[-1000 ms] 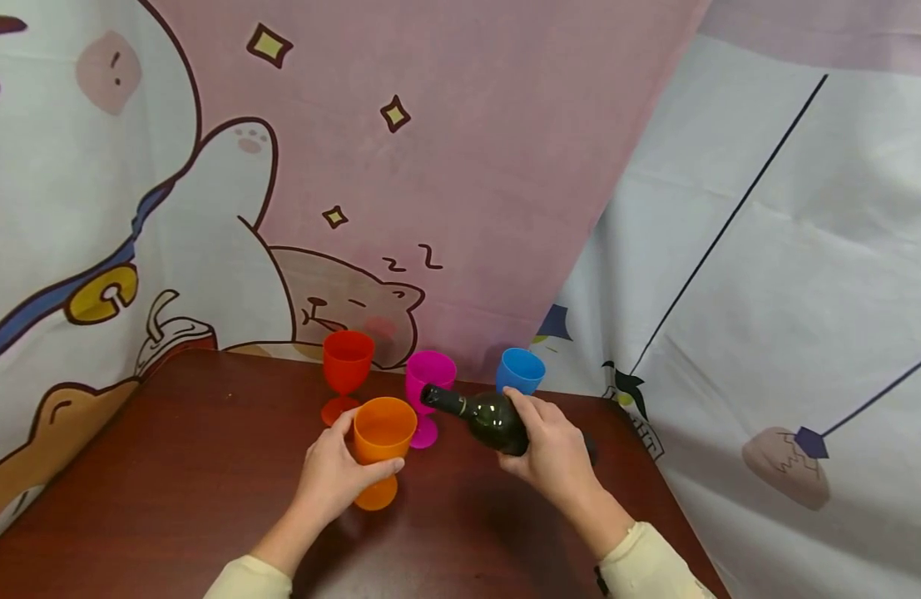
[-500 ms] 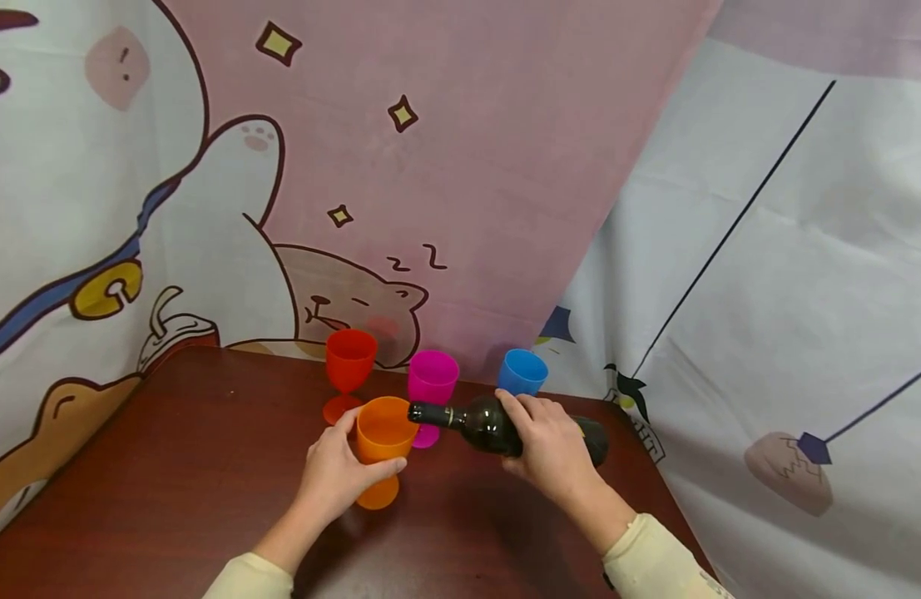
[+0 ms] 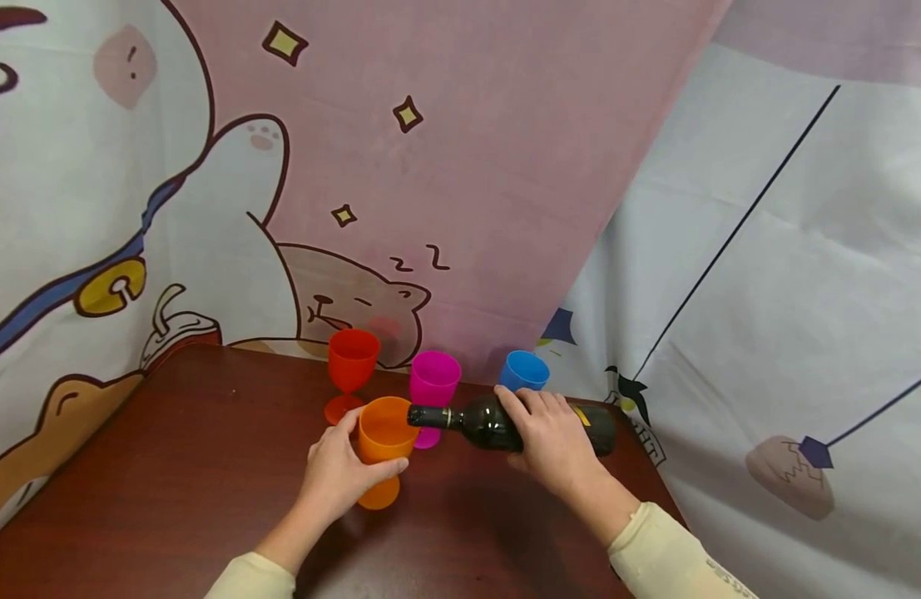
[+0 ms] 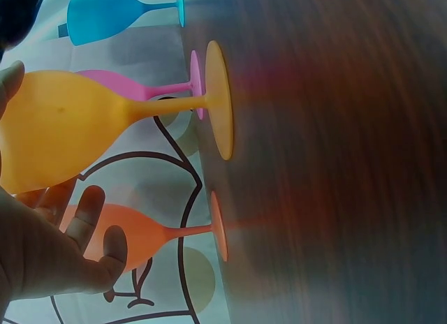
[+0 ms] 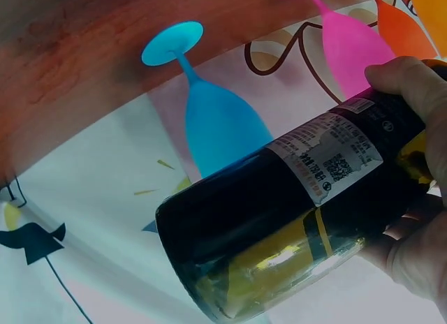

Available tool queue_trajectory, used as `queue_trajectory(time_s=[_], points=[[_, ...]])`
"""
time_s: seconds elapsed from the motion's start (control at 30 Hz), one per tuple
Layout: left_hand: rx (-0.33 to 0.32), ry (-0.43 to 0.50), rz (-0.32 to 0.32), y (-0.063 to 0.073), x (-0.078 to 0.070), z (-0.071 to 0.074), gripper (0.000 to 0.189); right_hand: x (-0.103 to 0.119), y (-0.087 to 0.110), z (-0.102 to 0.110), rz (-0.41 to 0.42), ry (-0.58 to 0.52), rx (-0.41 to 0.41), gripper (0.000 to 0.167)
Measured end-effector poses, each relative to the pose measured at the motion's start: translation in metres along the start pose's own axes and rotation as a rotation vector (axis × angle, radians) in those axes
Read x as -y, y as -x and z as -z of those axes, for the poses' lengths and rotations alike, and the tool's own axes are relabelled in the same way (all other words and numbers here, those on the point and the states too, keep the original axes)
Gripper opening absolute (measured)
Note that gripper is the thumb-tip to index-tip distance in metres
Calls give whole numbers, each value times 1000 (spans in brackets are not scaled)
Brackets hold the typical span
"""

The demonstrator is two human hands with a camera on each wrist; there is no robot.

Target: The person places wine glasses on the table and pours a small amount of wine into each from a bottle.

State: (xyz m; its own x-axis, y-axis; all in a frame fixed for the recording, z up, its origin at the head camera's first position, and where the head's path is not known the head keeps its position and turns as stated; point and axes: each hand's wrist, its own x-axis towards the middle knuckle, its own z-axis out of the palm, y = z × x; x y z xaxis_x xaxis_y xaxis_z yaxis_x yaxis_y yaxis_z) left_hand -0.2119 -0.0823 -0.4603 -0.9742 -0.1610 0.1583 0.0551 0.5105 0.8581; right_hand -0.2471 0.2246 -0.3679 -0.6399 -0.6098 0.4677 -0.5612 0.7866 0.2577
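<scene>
My left hand (image 3: pixel 340 470) holds an orange plastic goblet (image 3: pixel 388 445) by its bowl, thumb on the near side and fingers round the left. In the left wrist view the goblet's foot (image 4: pixel 220 100) appears at the tabletop. My right hand (image 3: pixel 553 437) grips a dark green wine bottle (image 3: pixel 490 424) round its body. The bottle lies nearly level, its mouth overlapping the goblet's right rim in the head view. The right wrist view shows the bottle's base and a torn white label (image 5: pixel 327 156). No liquid shows at the mouth.
Behind the hands stand a red goblet (image 3: pixel 352 359), a magenta goblet (image 3: pixel 434 378) and a blue goblet (image 3: pixel 526 370), partly hidden by the bottle and hand. They are near the back edge of the brown table (image 3: pixel 168 466). A printed cloth (image 3: pixel 490 183) hangs behind.
The bottle has tipped from mouth raised to nearly level, and its mouth has moved left and down to the orange goblet's rim. The left hand keeps its hold with almost no movement.
</scene>
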Motion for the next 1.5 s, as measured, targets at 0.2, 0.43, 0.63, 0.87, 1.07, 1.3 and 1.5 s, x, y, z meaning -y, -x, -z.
queue_trajectory(time_s=[0.2, 0.43, 0.63, 0.87, 1.07, 1.3, 1.5], points=[[-4, 3, -7, 0, -1, 0, 97, -2, -4, 6, 17, 26, -1, 100], [-5, 6, -10, 0, -1, 0, 95, -3, -7, 14, 21, 43, -3, 98], [-9, 1, -15, 0, 0, 0, 96, -6, -8, 18, 38, 66, -1, 101], [-11, -4, -20, 0, 1, -1, 96, -8, -10, 20, 58, 97, -13, 101], [-9, -6, -20, -1, 0, 0, 97, -8, -12, 23, 61, 98, 5, 101], [-6, -4, -15, 0, -1, 0, 97, -8, -13, 25, 63, 107, 11, 100], [-5, -3, -18, 0, -1, 0, 97, -7, -13, 26, 62, 105, 16, 101]])
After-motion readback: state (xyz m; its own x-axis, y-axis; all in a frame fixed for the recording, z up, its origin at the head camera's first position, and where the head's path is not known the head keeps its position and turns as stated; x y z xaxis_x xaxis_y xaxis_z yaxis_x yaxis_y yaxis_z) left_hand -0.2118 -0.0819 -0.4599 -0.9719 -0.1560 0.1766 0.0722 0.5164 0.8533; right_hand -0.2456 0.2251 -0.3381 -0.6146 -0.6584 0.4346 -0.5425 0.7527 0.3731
